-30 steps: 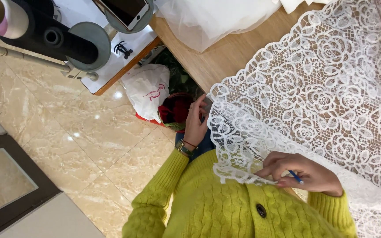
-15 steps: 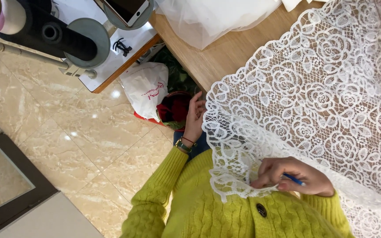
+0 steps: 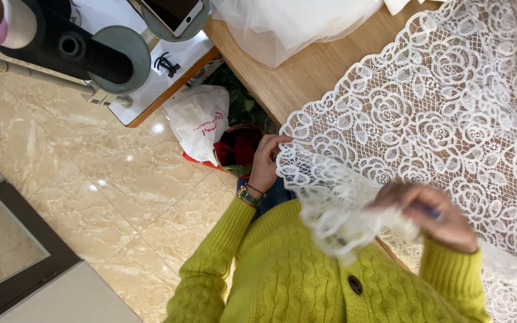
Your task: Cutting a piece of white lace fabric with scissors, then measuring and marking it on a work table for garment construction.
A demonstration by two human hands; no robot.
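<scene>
White rose-patterned lace fabric (image 3: pixel 438 119) lies spread over a wooden table (image 3: pixel 297 72). My left hand (image 3: pixel 265 162) pinches the lace's scalloped corner at the table's edge; a watch and a red thread sit on that wrist. My right hand (image 3: pixel 432 215), blurred by motion, is bunched on the near hem of the lace and also holds a small blue item, perhaps a pen. Both arms wear a yellow-green knitted cardigan (image 3: pixel 306 281).
A sheer white tulle piece (image 3: pixel 294 27) lies at the table's far side. Under the table stands a white plastic bag (image 3: pixel 201 119) beside a red bin (image 3: pixel 237 146). A white side stand (image 3: pixel 157 78) carries a phone (image 3: pixel 172 12) and black thread cones (image 3: pixel 73 48). Marble floor at left.
My right hand has lifted and gathered the lace hem toward me, now blurred. My left hand has shifted slightly up along the lace corner.
</scene>
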